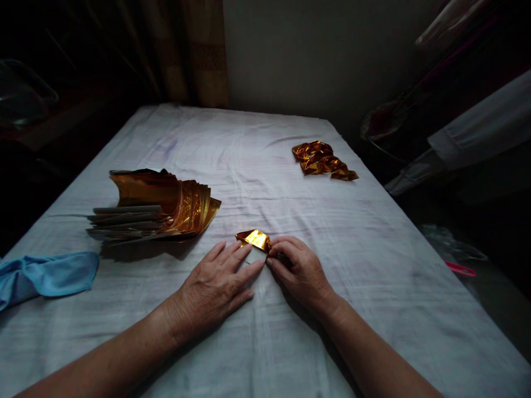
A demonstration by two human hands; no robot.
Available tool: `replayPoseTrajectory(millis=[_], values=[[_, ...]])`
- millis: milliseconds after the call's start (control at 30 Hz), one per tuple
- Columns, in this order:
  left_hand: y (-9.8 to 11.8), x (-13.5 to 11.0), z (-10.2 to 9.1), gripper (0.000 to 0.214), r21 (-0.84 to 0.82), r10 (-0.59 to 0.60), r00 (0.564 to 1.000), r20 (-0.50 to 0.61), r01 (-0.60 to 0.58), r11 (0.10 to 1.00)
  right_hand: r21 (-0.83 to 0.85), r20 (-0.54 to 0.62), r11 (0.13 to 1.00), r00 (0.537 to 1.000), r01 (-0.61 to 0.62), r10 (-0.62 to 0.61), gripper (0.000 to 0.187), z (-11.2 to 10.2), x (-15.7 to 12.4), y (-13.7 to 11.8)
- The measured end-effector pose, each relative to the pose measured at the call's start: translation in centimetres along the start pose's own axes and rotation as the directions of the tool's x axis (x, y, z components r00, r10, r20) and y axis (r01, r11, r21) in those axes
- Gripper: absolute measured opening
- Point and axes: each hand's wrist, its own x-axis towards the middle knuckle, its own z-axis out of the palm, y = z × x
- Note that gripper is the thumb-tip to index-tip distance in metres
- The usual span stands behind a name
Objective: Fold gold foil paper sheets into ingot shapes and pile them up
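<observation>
The folded piece [256,239] and the stacked sheets [196,205] are made of shiny foil paper; dull, wrinkly cloth [373,260] is spread underneath.

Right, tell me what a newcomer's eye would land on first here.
Probably the gleaming gold piece near the middle, at the fingertips of the left hand and right hand. Then come the curved stack of gold sheets to the left, and the folded gold cluster farther back at right.

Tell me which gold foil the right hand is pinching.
The single gold piece in the middle. The right hand touches neither the stack of sheets at left nor the cluster of folded pieces farther back, right.
</observation>
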Motion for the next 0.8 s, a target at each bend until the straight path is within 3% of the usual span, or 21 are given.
replayPoseTrajectory(millis=[467, 800], values=[[0.24, 0.45, -0.30, 0.044, 0.039, -0.014, 0.998, 0.054, 0.012, 0.999, -0.065, -0.043, 0.993, 0.994, 0.099, -0.102, 0.017, -0.26, -0.43, 0.09], [0.15, 0.33, -0.13, 0.047, 0.040, -0.022, 0.999, 0.048, 0.020, 0.999, -0.234, 0.036, 0.954, 0.982, 0.189, -0.185, 0.023, -0.77, -0.97, 0.06]])
